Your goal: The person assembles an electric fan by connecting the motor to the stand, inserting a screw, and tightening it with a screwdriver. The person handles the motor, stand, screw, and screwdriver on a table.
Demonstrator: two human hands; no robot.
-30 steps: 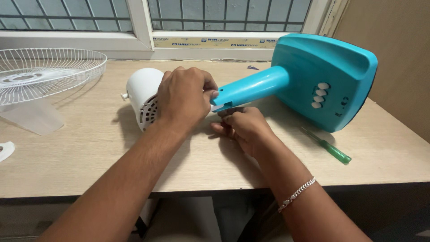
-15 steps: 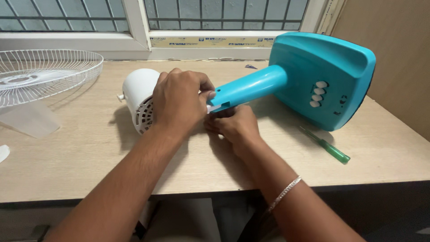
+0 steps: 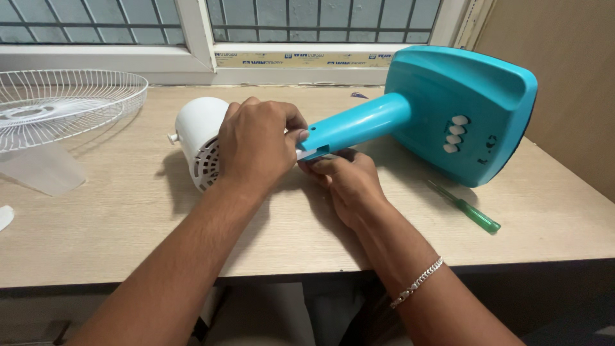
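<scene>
A table fan lies on its side on the wooden table point(image 3: 128, 230). Its white motor housing point(image 3: 197, 138) points left and its turquoise neck and base point(image 3: 448, 109) reach to the right. My left hand point(image 3: 256, 144) is wrapped over the housing where it joins the neck. My right hand point(image 3: 346, 182) is underneath that joint, fingertips pressed up against the lower end of the turquoise neck. What the fingers pinch there is hidden. The base shows a row of white buttons point(image 3: 456, 134).
A green-handled screwdriver point(image 3: 466, 208) lies on the table right of my right hand. A white wire fan guard point(image 3: 57, 106) and a clear fan blade point(image 3: 41, 173) sit at the far left. A window frame runs along the back, a brown wall stands on the right.
My right hand has turned slightly under the joint, its fingers lifted closer to the neck's end. The left hand and the fan have stayed in place.
</scene>
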